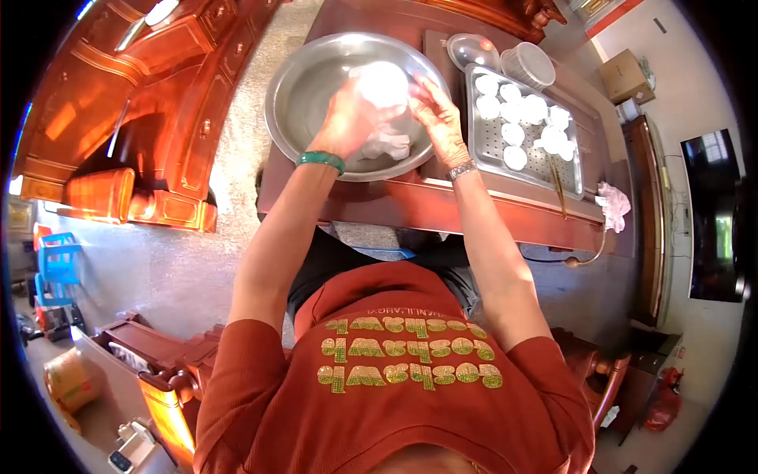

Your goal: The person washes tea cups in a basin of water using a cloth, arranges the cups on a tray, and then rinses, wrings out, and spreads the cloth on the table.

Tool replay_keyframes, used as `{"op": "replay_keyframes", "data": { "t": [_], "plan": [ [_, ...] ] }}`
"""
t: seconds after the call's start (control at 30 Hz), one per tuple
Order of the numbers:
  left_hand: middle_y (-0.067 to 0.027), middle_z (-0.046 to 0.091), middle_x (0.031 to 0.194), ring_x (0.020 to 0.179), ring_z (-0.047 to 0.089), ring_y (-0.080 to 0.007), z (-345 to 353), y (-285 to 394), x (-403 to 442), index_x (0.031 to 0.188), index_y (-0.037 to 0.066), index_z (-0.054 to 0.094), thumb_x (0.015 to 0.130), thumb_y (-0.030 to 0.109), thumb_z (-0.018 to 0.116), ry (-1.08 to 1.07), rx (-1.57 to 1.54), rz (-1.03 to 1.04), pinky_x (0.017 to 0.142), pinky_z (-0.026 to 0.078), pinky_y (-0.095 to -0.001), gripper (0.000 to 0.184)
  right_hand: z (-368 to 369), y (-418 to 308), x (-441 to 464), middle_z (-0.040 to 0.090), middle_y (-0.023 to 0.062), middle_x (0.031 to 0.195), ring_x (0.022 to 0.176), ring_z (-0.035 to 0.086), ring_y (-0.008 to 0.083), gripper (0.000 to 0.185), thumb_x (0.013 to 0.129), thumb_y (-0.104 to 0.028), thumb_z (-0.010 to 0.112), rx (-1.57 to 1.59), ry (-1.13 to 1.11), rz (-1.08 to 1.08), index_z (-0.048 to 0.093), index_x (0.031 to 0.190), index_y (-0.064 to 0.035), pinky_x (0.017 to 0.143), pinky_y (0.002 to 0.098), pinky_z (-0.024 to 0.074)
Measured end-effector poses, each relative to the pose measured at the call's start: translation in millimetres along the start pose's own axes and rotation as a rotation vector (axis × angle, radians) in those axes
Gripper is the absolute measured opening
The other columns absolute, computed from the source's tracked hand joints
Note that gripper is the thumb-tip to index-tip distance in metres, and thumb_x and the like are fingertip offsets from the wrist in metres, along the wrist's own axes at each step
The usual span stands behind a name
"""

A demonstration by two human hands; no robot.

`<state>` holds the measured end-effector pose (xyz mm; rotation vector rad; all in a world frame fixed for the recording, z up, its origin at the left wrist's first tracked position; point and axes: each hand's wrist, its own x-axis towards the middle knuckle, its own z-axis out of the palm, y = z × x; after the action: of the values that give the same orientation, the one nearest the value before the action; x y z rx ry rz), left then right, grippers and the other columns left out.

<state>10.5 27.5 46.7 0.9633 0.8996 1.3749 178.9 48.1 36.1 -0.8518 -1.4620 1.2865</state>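
A round white thing (384, 84), too glared by sunlight to make out its kind, is held over a wide metal basin (283, 118). My left hand (351, 118), with a green bangle at the wrist, grips it from the left and below. At its right edge my right hand (437, 117) has bent fingers that seem to pinch it. Inside the basin, beneath my hands, lies a soft-looking white lump (387, 145). To the right, a perforated metal tray (537, 166) bears several white round pieces (512, 134).
A pair of chopsticks (558, 187) rests on the tray's near side. Behind the tray are a clear plastic tub (528, 65) and a round lid (472, 52). A pink cloth (613, 207) hangs at the right end of the wooden table (371, 204).
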Motion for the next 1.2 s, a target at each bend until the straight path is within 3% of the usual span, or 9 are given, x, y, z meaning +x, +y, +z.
{"op": "replay_keyframes", "data": {
  "t": [0.07,0.27,0.57,0.7,0.8,0.93,1.03,1.1,1.2],
  "plan": [
    [-0.012,0.057,0.102,0.089,0.059,-0.021,18.0,21.6,-16.0,0.113,0.001,0.046,0.084,0.011,0.05,0.027,-0.631,-0.231,0.065,0.054,-0.0316,0.03,-2.6,-8.6,6.4,0.054,0.0071,0.113,0.104,0.049,0.015,0.048,0.075,-0.005,0.063,-0.06,-0.088,-0.072,0.048,0.121,-0.0116,0.089,0.0284,0.0395],
    [-0.013,0.053,0.108,0.094,0.057,-0.0225,26.3,31.7,-29.5,0.113,-0.001,0.046,0.088,0.011,0.041,-0.003,-0.201,-0.182,0.066,0.055,-0.0325,0.028,1.5,-32.3,11.0,0.054,0.0041,0.11,0.099,0.049,0.0115,0.048,0.079,-0.003,0.06,-0.116,-0.235,-0.025,0.044,0.124,-0.0053,0.089,0.0271,0.0398],
    [-0.0125,0.052,0.108,0.103,0.05,-0.0281,23.5,7.3,-34.3,0.113,-0.002,0.042,0.089,0.019,0.041,-0.031,-0.488,-0.125,0.093,0.04,-0.0452,0.031,17.8,-37.0,14.7,0.058,0.0042,0.105,0.095,0.054,0.0124,0.035,0.079,-0.006,0.06,-0.172,-0.306,-0.054,0.052,0.113,-0.0048,0.082,0.026,0.0451],
    [-0.0113,0.052,0.109,0.102,0.051,-0.0221,-0.1,-37.5,-25.1,0.112,0.0,0.043,0.085,0.021,0.047,-0.289,-0.62,-0.034,0.094,0.039,-0.0415,0.034,38.3,-50.1,-1.1,0.062,0.012,0.089,0.08,0.061,0.0185,0.044,0.071,-0.02,0.067,-0.49,-0.154,-0.095,0.054,0.109,-0.0031,0.073,0.0273,0.048],
    [-0.0122,0.053,0.108,0.095,0.055,-0.0226,11.2,-18.4,-28.3,0.113,0.005,0.043,0.088,0.025,0.043,-0.186,-0.543,-0.186,0.082,0.046,-0.0409,0.032,35.4,-39.8,-1.6,0.059,0.0078,0.085,0.076,0.058,0.0128,0.044,0.071,-0.018,0.07,-0.456,-0.095,-0.067,0.052,0.106,0.0007,0.064,0.0256,0.0493],
    [-0.0134,0.058,0.098,0.085,0.058,-0.0237,15.0,-0.3,-39.1,0.114,0.005,0.04,0.088,0.032,0.043,0.028,-0.094,-0.308,0.074,0.046,-0.0371,0.037,5.0,-43.6,3.3,0.062,0.0084,0.076,0.069,0.058,0.0144,0.04,0.063,-0.021,0.076,-0.199,0.08,-0.146,0.057,0.091,-0.0004,0.064,0.0271,0.0481],
    [-0.0146,0.06,0.089,0.074,0.057,-0.027,-13.3,-22.3,-44.4,0.108,0.004,0.044,0.085,0.031,0.051,0.134,0.392,-0.048,0.066,0.045,-0.0359,0.036,-63.2,-25.3,10.9,0.062,0.0145,0.08,0.076,0.06,0.0276,0.049,0.064,-0.039,0.071,-0.919,0.34,-0.144,0.056,0.093,-0.0028,0.07,0.0361,0.0474],
    [-0.0153,0.058,0.085,0.073,0.056,-0.0314,-30.6,-31.8,-49.7,0.103,0.005,0.048,0.081,0.025,0.055,0.033,1.123,0.204,0.063,0.043,-0.038,0.03,-125.8,22.2,20.1,0.062,0.0152,0.08,0.078,0.059,0.0285,0.046,0.064,-0.037,0.071,-0.847,0.332,-0.135,0.058,0.091,-0.0035,0.068,0.036,0.0463],
    [-0.0154,0.057,0.083,0.074,0.054,-0.0342,-33.6,-45.4,-49.7,0.096,0.005,0.053,0.077,0.019,0.057,0.097,1.176,0.294,0.064,0.042,-0.0405,0.023,-145.4,6.8,9.1,0.062,0.0137,0.083,0.08,0.06,0.0277,0.046,0.06,-0.035,0.073,-1.153,0.313,0.186,0.058,0.092,-0.0052,0.07,0.0357,0.046]
  ]
}}
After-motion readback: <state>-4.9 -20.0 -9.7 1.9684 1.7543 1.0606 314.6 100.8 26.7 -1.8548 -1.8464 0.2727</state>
